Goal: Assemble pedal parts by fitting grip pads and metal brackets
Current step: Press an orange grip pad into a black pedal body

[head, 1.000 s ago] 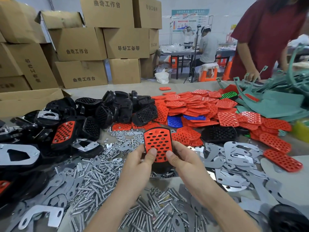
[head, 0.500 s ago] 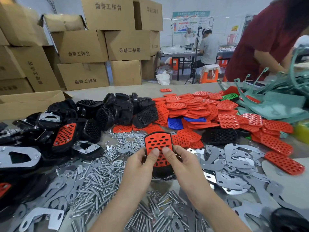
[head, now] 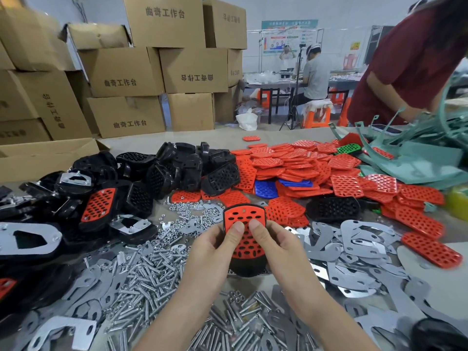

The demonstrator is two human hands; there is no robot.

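I hold a black pedal body point(head: 247, 266) with a perforated red grip pad point(head: 244, 216) laid on its face, just above the table's middle. My left hand point(head: 215, 245) grips its left side and my right hand point(head: 277, 245) grips its right side. Both thumbs press side by side on the pad's centre. Loose red grip pads point(head: 304, 168) lie heaped behind. Flat metal brackets point(head: 354, 247) are scattered to the right. Bolts point(head: 149, 272) and nuts point(head: 200, 211) lie to the left and below.
Black pedal bodies point(head: 177, 171) are piled at the back left, some fitted with pads and brackets. Cardboard boxes point(head: 126, 72) are stacked behind. A person in a dark red shirt point(head: 410, 59) works at teal parts point(head: 417, 158) on the right. Another sits far back.
My thumbs have slid up and inward from the pad's lower edges to its centre. The pedal has stayed in place in both hands.
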